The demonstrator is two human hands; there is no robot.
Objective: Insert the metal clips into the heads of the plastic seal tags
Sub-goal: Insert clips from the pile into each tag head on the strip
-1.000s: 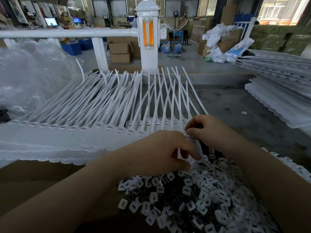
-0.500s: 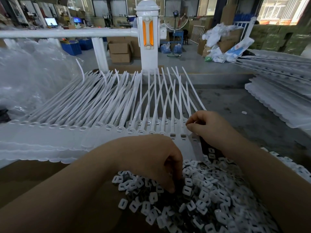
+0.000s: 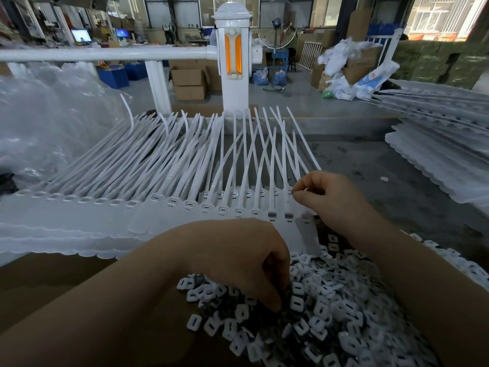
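left hand [image 3: 238, 260] fingertips: we cannot see them; they curl down into the pile of clips [image 3: 330, 313], so whether they pinch one we cannot tell
right hand [image 3: 328, 197] grip: thumb and forefinger meet just beyond the row of tag heads [image 3: 222, 207]; what sits between them is too small for us to make out
clips: the pile runs off the bottom edge
forearms: both cut by the lower frame edges
tag heads, left of the hands: the row blurs and leaves the left edge
second tag stack [image 3: 436, 154], right of the row: cut by the right edge
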